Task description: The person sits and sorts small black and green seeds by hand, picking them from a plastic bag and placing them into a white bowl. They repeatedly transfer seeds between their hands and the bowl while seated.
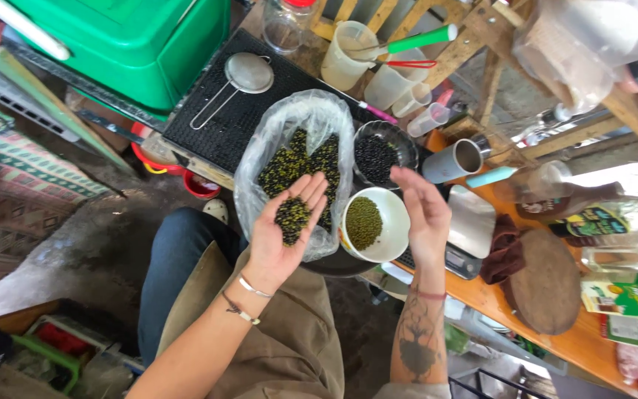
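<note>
Two bare hands hover over a sorting job at a cluttered wooden bench: the left hand [283, 225], palm up and cupped, cradles a small heap of mixed dark and green beans [292, 219], its fingers loose rather than closed around them. The right hand [424, 214] is spread flat and empty, edge-on to the camera, poised just above the rim of a white round bowl of green beans [368, 224]. Directly beyond the left palm lies a crumpled clear plastic bag [260, 148] holding a larger mass of the same mixed beans, its mouth gaping toward the person. Just beside the bag, above the white bowl, sits a dark glass bowl of black beans [378, 155]. To the right of the bowls are a grey digital scale [472, 225], a steel cup [455, 160] and a brown folded cloth [502, 251] touching a round wooden board [548, 284]. Farther back, a wire-mesh strainer with a long handle [241, 77] rests on a black ribbed mat [223, 129], near several translucent plastic measuring jugs [345, 55] and a green plastic crate [149, 37]. Below the hands, the person's tan apron [289, 347] and dark trousers [175, 258] fill the lower frame.
</note>
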